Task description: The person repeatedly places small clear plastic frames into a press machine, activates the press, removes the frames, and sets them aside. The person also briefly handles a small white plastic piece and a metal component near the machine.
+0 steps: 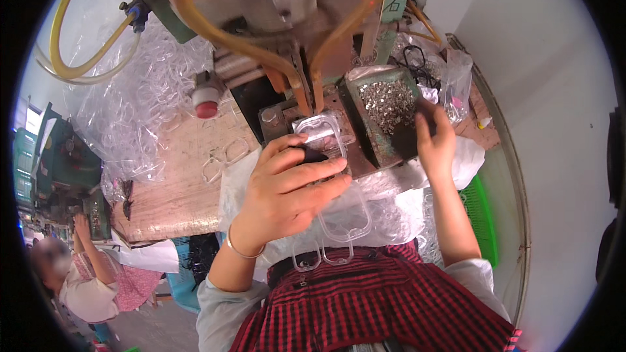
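My left hand (pixel 287 189) is closed around a clear plastic frame (pixel 336 135) with rounded corners, held at the press's work spot below two yellow hoses. Its fingers lie across the frame and hide part of it. My right hand (pixel 438 140) is at the right edge of a worn green metal tray (pixel 365 132), which holds many small shiny metal bits (pixel 386 101). Its fingertips are dark and smeared, so whether they pinch a bit does not show. More clear plastic frames (pixel 345 218) hang or lie below my left hand, over my lap.
Yellow hoses (pixel 244 40) loop down from the press. A red button (pixel 207 109) stands left of it. Big bags of clear plastic parts (pixel 140 85) cover the table's left side, with loose frames (pixel 225 158) nearby. A green basket (pixel 481 218) sits at right. Another person (pixel 88 280) works far left.
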Demonstrator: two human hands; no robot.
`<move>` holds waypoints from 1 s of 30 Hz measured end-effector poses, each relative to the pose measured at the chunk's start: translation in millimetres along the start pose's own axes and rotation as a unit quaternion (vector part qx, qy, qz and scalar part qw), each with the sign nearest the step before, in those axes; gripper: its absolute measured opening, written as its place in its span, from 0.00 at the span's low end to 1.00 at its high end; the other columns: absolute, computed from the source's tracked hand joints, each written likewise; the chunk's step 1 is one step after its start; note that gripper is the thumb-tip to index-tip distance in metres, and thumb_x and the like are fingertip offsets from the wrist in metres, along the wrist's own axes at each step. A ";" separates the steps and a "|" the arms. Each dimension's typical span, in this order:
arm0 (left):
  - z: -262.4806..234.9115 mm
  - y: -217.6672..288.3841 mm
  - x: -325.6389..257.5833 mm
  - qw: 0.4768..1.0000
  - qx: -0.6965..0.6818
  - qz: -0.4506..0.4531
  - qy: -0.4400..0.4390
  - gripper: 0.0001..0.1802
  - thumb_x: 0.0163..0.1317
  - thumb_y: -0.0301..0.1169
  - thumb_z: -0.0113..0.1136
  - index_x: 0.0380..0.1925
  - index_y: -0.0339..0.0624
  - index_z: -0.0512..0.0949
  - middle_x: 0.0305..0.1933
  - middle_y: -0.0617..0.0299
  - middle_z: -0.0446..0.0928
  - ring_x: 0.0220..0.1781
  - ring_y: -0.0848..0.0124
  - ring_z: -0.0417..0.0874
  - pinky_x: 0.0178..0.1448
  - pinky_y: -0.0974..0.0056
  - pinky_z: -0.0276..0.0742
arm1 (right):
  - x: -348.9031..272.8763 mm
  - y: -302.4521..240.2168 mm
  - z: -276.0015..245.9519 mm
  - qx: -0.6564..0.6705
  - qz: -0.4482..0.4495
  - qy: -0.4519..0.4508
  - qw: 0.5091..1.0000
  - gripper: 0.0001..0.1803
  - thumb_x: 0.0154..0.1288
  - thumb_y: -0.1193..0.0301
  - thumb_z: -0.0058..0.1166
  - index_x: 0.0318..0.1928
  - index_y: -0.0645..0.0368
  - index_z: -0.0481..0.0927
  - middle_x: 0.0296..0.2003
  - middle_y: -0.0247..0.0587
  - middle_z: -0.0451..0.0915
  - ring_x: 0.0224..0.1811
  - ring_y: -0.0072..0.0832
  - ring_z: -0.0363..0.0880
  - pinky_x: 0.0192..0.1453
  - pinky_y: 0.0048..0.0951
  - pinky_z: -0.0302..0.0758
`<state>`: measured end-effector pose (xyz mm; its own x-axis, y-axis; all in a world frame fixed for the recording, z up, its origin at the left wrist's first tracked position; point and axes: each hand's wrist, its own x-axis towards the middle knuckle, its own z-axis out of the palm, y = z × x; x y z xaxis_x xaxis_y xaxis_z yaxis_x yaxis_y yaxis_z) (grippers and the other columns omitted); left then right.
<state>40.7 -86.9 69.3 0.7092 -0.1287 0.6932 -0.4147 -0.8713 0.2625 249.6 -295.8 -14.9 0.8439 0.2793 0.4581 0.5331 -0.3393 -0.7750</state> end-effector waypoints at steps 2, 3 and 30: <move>-2.4 -0.7 -0.8 1.000 -0.003 -0.003 -0.011 0.17 0.43 0.27 0.70 0.37 0.54 0.89 0.49 0.73 0.85 0.37 0.69 0.74 0.60 0.56 0.77 | -13.5 -8.6 -3.2 -0.080 0.012 -0.051 0.995 0.07 0.60 0.74 0.62 0.39 0.62 0.84 0.42 0.49 0.84 0.48 0.48 0.81 0.56 0.39 0.77; -2.6 -1.1 -1.8 1.000 -0.003 -0.005 -0.016 0.17 0.43 0.27 0.69 0.37 0.54 0.89 0.50 0.73 0.85 0.37 0.69 0.74 0.61 0.55 0.77 | -16.9 -9.5 -4.1 -0.131 -0.014 -0.055 0.990 0.07 0.59 0.74 0.63 0.38 0.61 0.84 0.41 0.49 0.83 0.47 0.48 0.81 0.55 0.41 0.77; -6.7 -143.8 -159.6 0.820 0.290 -0.473 0.141 0.13 0.71 0.35 0.55 0.30 0.37 0.73 0.28 0.53 0.79 0.27 0.54 0.78 0.35 0.54 0.73 | -34.7 -1.8 -14.1 -0.158 -0.051 0.060 0.984 0.07 0.55 0.79 0.68 0.35 0.60 0.86 0.33 0.41 0.85 0.34 0.36 0.83 0.40 0.32 0.78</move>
<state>-16.7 62.1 -74.6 0.3643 0.7775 0.5126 0.6433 -0.6081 0.4652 220.2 -317.6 -23.3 0.7757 0.2243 0.5899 0.5918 -0.5833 -0.5564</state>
